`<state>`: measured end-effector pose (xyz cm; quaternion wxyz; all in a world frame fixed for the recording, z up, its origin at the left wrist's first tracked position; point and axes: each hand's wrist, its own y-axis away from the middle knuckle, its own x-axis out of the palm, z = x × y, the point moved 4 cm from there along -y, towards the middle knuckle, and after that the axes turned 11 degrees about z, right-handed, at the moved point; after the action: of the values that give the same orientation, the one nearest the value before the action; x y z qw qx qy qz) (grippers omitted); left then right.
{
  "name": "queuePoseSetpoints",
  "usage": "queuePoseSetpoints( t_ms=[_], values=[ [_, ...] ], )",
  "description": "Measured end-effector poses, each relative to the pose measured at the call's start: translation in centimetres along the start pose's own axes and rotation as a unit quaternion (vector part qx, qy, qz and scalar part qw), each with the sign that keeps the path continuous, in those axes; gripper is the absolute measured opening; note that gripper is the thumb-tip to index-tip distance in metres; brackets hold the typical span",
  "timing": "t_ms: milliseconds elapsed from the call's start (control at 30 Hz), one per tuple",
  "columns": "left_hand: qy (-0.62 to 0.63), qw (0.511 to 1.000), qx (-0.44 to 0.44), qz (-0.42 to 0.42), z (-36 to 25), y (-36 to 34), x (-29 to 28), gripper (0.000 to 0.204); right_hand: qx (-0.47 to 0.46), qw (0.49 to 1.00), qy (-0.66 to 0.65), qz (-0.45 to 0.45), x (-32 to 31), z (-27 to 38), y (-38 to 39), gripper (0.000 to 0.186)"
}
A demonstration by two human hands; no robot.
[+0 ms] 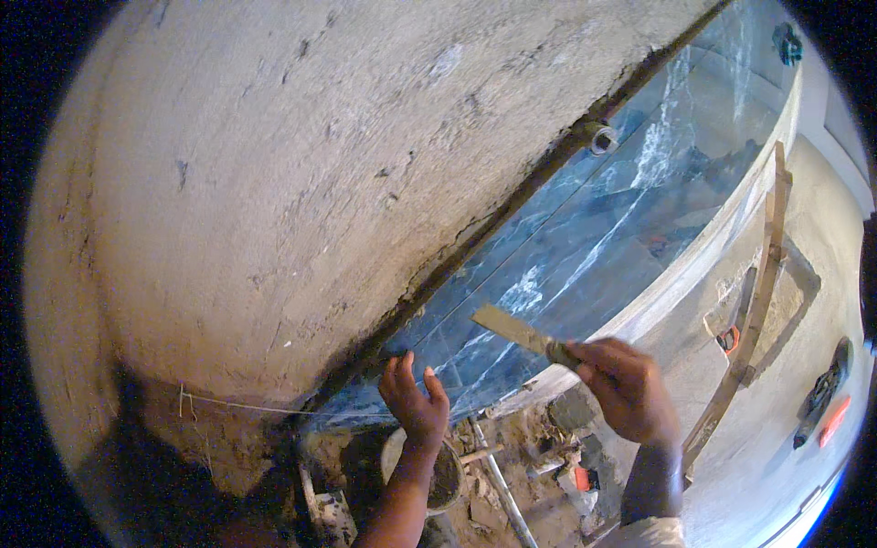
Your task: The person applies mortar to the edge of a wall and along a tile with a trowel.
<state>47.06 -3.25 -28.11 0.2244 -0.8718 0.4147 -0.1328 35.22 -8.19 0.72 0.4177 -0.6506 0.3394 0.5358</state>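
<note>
My right hand (630,388) grips the handle of a putty knife (513,330). Its flat, mortar-coated blade points to the left, over the blue marbled tiles (585,228) with white veins. Whether the blade touches them I cannot tell. My left hand (416,395) is open and holds nothing, its fingers spread at the lower left end of the tiling; contact with the surface is unclear. A rough plastered wall (274,201) borders the tiles along a dark, uneven gap.
Below my left hand stands a bucket (446,479). A thin string (247,403) runs across the lower wall. A pipe end (601,139) sticks out by the gap. Rubble (484,511) and a pale pole (502,493) lie below; a long wooden strip (751,324) stands at right.
</note>
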Motion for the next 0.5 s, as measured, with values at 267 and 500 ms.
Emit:
queuePoseSetpoints(
  t_ms=[267, 500],
  values=[
    [0.061, 0.997, -0.043, 0.030, -0.7, 0.1, 1.3, 0.043, 0.312, 0.767, -0.552, -0.094, 14.8, -11.8, 10.3, 0.037],
    [0.035, 0.999, 0.016, 0.020, 0.0, 0.6, 0.6, 0.054, 0.351, 0.645, -0.679, 0.012, 26.9, -14.8, 16.5, 0.044]
  ],
)
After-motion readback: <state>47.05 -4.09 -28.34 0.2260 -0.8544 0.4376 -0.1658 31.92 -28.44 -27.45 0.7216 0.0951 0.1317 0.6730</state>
